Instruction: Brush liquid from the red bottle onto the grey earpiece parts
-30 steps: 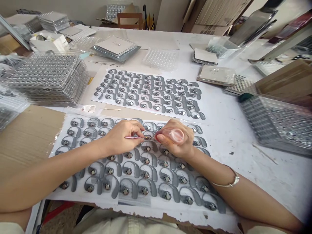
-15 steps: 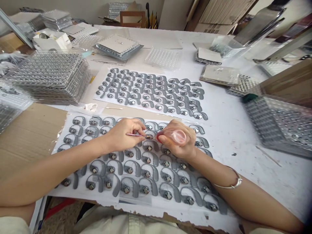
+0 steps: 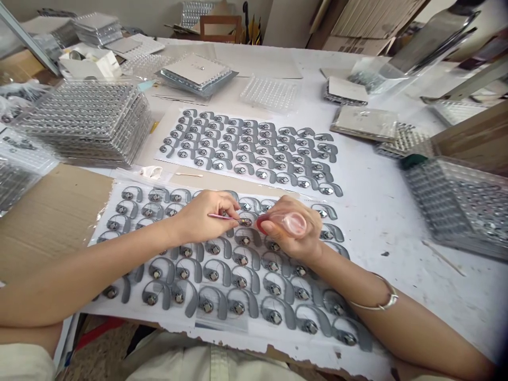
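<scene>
My left hand (image 3: 206, 214) pinches a slim pink-handled tool (image 3: 224, 217), its tip resting on the metal disc of a grey ear-hook part (image 3: 246, 221). Rows of these curved grey parts with round metal centres lie on a white sheet (image 3: 166, 315) beneath both hands. My right hand (image 3: 291, 227) grips a clear rubbery bulb (image 3: 296, 224) with a red tip (image 3: 261, 225), which sits just right of the tool tip. My hands and forearms hide several parts. A second sheet of similar parts (image 3: 246, 151) lies farther away.
Stacked clear trays of parts (image 3: 85, 121) rise at the left, beside a cardboard sheet (image 3: 51, 217). Another loaded clear tray (image 3: 456, 206) stands at the right. A clear tray (image 3: 270, 92) and a boxed stack (image 3: 196, 74) sit at the far side of the white table.
The whole scene has shifted slightly right and upward in view. Both hands stay over the same part, with the same hold on the tool and bulb.
</scene>
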`<action>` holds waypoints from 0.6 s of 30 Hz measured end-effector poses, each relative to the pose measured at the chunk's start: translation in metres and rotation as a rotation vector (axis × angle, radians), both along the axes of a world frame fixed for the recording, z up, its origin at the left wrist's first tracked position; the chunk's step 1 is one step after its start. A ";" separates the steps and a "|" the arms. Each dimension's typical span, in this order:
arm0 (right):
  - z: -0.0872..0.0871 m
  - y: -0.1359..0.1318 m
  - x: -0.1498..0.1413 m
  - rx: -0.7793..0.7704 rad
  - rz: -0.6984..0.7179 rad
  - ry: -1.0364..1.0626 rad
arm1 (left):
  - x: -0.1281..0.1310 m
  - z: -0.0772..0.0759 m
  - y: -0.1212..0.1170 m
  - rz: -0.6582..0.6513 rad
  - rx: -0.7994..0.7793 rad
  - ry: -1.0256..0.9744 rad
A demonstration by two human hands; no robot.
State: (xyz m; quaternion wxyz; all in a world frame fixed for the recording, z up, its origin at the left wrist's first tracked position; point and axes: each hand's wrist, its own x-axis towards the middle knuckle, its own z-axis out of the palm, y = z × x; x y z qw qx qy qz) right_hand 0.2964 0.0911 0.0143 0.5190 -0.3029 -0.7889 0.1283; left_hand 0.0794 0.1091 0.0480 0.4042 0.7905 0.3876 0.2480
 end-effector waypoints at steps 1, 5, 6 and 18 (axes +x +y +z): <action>0.000 0.000 0.000 -0.003 0.003 0.001 | 0.000 0.000 0.000 0.000 -0.004 0.001; -0.001 -0.001 0.000 -0.013 -0.004 -0.005 | -0.001 0.000 0.000 0.000 -0.003 0.009; -0.001 -0.001 0.000 -0.014 -0.005 -0.008 | -0.001 0.001 0.000 0.000 -0.002 0.011; 0.001 -0.002 -0.002 -0.006 -0.023 -0.022 | 0.000 0.002 0.000 0.007 -0.034 0.022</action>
